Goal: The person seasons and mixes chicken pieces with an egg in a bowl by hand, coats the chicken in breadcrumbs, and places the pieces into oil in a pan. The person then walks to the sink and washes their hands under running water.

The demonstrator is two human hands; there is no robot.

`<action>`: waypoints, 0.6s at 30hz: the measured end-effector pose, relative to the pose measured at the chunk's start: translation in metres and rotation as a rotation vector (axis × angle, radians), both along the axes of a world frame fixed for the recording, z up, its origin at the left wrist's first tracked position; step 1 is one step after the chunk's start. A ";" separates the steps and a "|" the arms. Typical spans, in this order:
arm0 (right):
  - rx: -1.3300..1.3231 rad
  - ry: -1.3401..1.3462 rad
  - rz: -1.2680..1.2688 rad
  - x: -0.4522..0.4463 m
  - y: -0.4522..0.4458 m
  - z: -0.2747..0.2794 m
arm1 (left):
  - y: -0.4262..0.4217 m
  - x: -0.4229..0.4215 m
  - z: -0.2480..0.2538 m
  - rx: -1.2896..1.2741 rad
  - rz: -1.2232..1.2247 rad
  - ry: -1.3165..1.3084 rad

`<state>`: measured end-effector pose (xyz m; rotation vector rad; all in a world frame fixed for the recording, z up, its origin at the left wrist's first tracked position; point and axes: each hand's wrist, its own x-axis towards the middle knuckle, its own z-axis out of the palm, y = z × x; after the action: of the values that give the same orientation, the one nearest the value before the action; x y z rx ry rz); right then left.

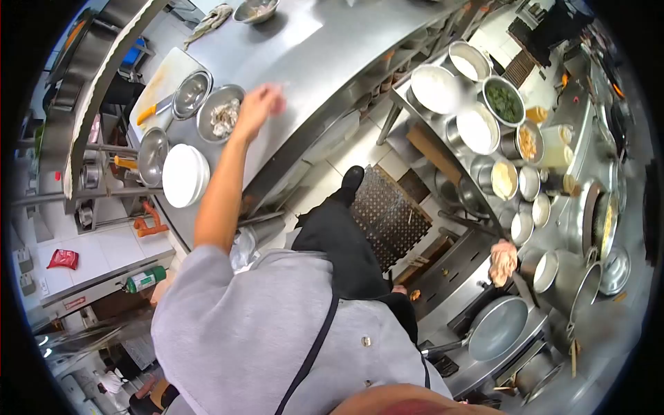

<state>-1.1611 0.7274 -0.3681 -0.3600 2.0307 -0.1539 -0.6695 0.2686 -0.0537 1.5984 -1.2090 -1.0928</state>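
Reaching the left hand [261,107] beside the metal bowl [206,124] of pale food [225,119], grip too blurred to call wide or narrow — and resting the partly hidden right hand [400,289] by the dark clothing [346,252], grip unclear too. Possibly risking a tipped bowl or toppled white stack [184,176] by passing the forearm [223,190] so close. Working at a metal desk [304,76] in a crowded kitchen — having filled pots [452,131] across the tiled floor [394,162].

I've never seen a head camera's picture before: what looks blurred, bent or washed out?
In the head view, the left hand's fingertips smear, probably from motion; the steel counter catches pale glare near the top; the white contents of one pot look washed out; straight edges bow outward, with dark corners; the lower right looks hazy.
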 end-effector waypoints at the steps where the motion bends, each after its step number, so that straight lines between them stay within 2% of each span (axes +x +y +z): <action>1: -0.027 0.068 0.085 -0.007 -0.036 -0.001 | -0.045 0.014 0.000 -0.032 0.083 0.113; 2: -0.068 0.138 0.151 -0.013 -0.071 0.000 | -0.093 0.022 0.001 -0.056 0.154 0.225; 4: -0.390 0.224 0.240 -0.016 -0.136 0.024 | -0.194 0.077 -0.036 -0.094 0.259 0.326; 5: -0.469 0.270 0.272 -0.013 -0.161 0.025 | -0.226 0.098 -0.047 -0.076 0.274 0.394; 6: -0.556 0.271 0.365 -0.002 -0.198 0.068 | -0.291 0.191 -0.126 0.054 0.026 0.548; 7: -0.439 0.152 0.397 0.009 -0.239 0.129 | -0.336 0.217 -0.145 0.193 0.223 0.838; 8: -0.512 0.179 0.460 0.014 -0.261 0.156 | -0.377 0.236 -0.158 0.289 0.487 1.118; 9: -0.531 0.139 0.365 0.022 -0.279 0.181 | -0.396 0.235 -0.154 0.229 0.538 1.059; 11: -0.554 0.076 0.259 0.029 -0.313 0.226 | -0.399 0.241 -0.142 0.051 0.426 0.879; 12: -0.576 0.049 0.127 0.029 -0.324 0.242 | -0.402 0.242 -0.141 -0.020 0.359 0.824; 14: -0.650 0.062 -0.066 0.021 -0.341 0.258 | -0.404 0.244 -0.142 -0.108 0.222 0.732; 15: -0.697 0.102 -0.118 0.013 -0.346 0.259 | -0.407 0.253 -0.147 -0.150 0.116 0.599; 16: -0.715 0.129 -0.169 0.001 -0.351 0.257 | -0.384 0.205 -0.119 -0.095 0.499 0.502; 17: -0.733 0.153 -0.216 -0.008 -0.354 0.253 | -0.364 0.164 -0.098 -0.056 0.562 0.399; 18: -0.710 0.155 -0.253 -0.014 -0.359 0.261 | -0.366 0.177 -0.118 -0.005 0.511 0.370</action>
<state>-1.1751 0.3686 -0.1071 -0.5599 2.1163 -1.0443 -0.4927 -0.0975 -0.1719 1.5013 -0.5186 -0.9844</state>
